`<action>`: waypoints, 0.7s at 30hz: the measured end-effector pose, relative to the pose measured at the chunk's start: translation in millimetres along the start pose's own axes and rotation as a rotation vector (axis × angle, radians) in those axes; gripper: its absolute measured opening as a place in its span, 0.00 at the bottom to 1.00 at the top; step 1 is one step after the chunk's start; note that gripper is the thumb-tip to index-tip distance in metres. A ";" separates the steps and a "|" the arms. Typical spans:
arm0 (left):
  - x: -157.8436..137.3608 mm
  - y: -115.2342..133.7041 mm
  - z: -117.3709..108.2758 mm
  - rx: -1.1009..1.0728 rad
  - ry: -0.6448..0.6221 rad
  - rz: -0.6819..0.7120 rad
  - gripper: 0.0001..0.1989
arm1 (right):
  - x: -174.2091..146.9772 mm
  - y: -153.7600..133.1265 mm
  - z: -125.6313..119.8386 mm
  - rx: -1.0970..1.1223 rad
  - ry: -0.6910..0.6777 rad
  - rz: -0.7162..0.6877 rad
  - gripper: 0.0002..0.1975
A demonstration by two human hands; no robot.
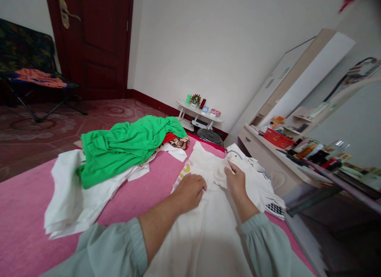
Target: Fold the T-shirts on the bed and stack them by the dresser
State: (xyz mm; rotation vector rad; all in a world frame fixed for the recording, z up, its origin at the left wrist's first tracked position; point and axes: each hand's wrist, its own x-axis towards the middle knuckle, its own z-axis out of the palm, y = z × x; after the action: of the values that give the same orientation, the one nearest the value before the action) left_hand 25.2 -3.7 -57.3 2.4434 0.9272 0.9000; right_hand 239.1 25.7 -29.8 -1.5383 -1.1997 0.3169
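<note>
A white garment [205, 229] with a yellow print at its left edge lies stretched out before me on a pink bed cover [119, 211]. My left hand [190, 191] rests on its left part, fingers curled down and closed on the cloth, the fingertips partly hidden. At the right edge, my right hand [237, 181] pinches a bunched fold between thumb and fingers. Just beyond the right hand is another white garment [253, 170] with black-and-white checked trim.
To the left, a green garment [125, 146] lies heaped over white clothes [65, 201] and a patterned piece [178, 142]. A dresser [268, 154] with bottles and a red basket [278, 138] borders the bed on the right. A low white shelf [199, 112] stands by the wall.
</note>
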 end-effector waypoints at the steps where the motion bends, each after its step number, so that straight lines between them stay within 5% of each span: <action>1: 1.2 -2.1 1.2 -0.023 0.030 -0.034 0.11 | -9.1 -8.4 2.6 -0.118 -0.096 -0.102 0.22; 5: 5.9 -10.0 3.8 -0.137 0.250 -0.209 0.18 | -52.6 -39.0 8.9 -0.627 -0.481 -0.435 0.23; 8: 6.8 -12.5 3.4 -0.162 0.318 -0.241 0.25 | -76.5 -44.1 3.8 -0.763 -0.433 -0.487 0.23; 11: 4.9 -10.8 2.3 -0.064 0.224 -0.189 0.29 | -87.0 -35.0 -8.3 -0.813 -0.326 -0.480 0.20; 15: 1.7 -5.9 2.4 0.104 0.054 -0.085 0.31 | -87.9 -23.4 -22.8 -0.835 -0.421 -0.507 0.10; 21: 0.3 -3.0 4.0 0.208 -0.033 -0.039 0.25 | -83.9 -26.4 -30.0 -0.993 -0.422 -0.537 0.11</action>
State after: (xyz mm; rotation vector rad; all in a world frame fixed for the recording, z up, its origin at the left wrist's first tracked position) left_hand 26.7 -1.8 -61.7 2.5941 1.1028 0.7825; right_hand 209.8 -62.5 -28.8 -1.9046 -2.2498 -0.4067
